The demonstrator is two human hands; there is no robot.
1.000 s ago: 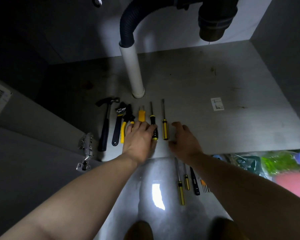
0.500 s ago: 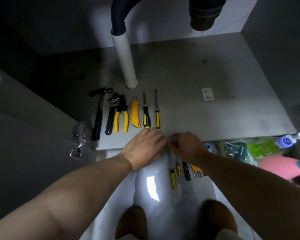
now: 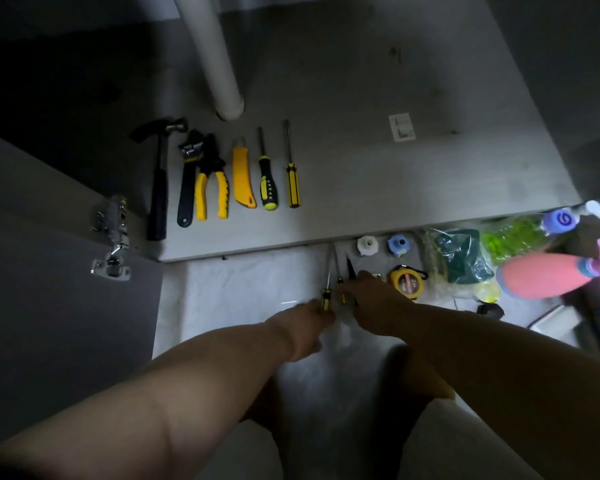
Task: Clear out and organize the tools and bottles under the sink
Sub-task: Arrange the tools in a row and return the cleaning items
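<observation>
A screwdriver on the floor is touched by the left hand — its grip cannot be told. Just right, more drivers are covered by the right hand, its fingers blurred past telling — beyond the fingertips, tools are lined up.

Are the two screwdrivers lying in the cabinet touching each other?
Apart. The head view shows bare cabinet floor between the black-handled screwdriver and the yellow-handled screwdriver.
</observation>
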